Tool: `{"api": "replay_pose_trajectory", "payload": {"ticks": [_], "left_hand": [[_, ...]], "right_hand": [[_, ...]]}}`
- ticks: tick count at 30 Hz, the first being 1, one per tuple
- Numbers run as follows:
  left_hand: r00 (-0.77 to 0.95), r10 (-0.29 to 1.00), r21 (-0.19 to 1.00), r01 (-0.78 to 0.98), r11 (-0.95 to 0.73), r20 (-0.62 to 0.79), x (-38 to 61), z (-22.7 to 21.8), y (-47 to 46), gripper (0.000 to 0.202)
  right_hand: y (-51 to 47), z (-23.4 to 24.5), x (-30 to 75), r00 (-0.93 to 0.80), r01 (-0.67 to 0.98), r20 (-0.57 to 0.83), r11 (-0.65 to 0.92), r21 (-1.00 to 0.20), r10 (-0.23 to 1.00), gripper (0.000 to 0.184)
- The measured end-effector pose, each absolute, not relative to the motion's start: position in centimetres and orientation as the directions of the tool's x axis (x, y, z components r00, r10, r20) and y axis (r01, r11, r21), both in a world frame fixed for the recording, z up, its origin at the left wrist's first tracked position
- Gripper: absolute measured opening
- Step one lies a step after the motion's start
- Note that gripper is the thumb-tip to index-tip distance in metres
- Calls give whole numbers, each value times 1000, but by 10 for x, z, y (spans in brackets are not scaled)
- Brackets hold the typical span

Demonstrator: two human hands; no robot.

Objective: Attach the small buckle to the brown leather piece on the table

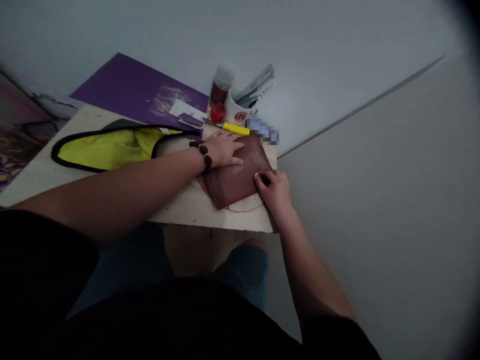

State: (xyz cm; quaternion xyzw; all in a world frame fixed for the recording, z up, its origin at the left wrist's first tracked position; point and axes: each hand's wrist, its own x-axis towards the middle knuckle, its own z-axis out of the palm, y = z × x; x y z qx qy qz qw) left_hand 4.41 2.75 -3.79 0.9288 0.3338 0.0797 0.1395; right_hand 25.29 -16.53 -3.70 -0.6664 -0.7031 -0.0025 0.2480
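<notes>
A dark reddish-brown sheet, leather-like [240,180], lies at a slant on the wooden table near its right end. My left hand [221,149] rests flat on the upper left part of the sheet, palm down with fingers stretched out. At the sheet's right edge, my right hand [275,187] is closed, thumb and fingertips pinched together. A small pale bit shows at those fingertips, too small to name. Just beyond my left fingers lies a yellow-handled tool [235,128], apart from the sheet.
Behind stand a white mug [234,110] holding rulers and pens, a clear-capped bottle [222,82] and a small red object [217,113]. Purple sheet material [123,85] leans back left. A yellow cloth item with black edging [108,150] lies left on the wooden table [180,207]. Walls rise behind and right.
</notes>
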Motion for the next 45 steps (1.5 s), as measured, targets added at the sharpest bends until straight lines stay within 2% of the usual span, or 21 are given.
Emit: {"api": "replay_pose_trajectory", "payload": {"ticks": [2, 4, 6, 12, 18, 21, 25, 29, 33, 36, 45], "left_hand": [[766, 641, 300, 599, -742, 56, 44, -37, 27, 79], [767, 639, 302, 595, -745, 64, 43, -36, 26, 79], [767, 638, 303, 593, -746, 70, 43, -35, 25, 79], [764, 643, 295, 601, -743, 62, 44, -35, 26, 76], [765, 640, 305, 594, -745, 72, 42, -35, 25, 77], [764, 641, 301, 595, -745, 76, 42, -35, 25, 76], [768, 637, 283, 597, -751, 69, 44, -35, 25, 77], [768, 638, 304, 594, -745, 64, 44, -35, 26, 78], [763, 643, 327, 591, -738, 72, 43, -37, 26, 78], [761, 643, 319, 591, -741, 84, 43, -38, 27, 76], [764, 643, 304, 601, -739, 52, 43, -30, 23, 78]], "right_hand": [[-168, -36, 242, -49, 932, 349, 168, -321, 936, 19], [-177, -35, 221, -235, 879, 313, 339, -334, 920, 18], [-183, -35, 207, -310, 854, 293, 400, -333, 905, 18], [-174, -38, 230, -61, 921, 356, 191, -341, 933, 17], [-186, -37, 204, -193, 886, 317, 303, -350, 929, 17], [-183, -31, 204, -190, 877, 314, 305, -371, 930, 19], [-169, -26, 234, -90, 879, 372, 250, -407, 924, 36], [-165, -29, 254, 70, 890, 355, 102, -444, 932, 32], [-168, -35, 249, 19, 875, 352, 155, -459, 936, 22], [-166, -39, 244, -35, 875, 349, 197, -441, 937, 22], [-167, -35, 231, -49, 917, 348, 180, -356, 936, 17]]}}
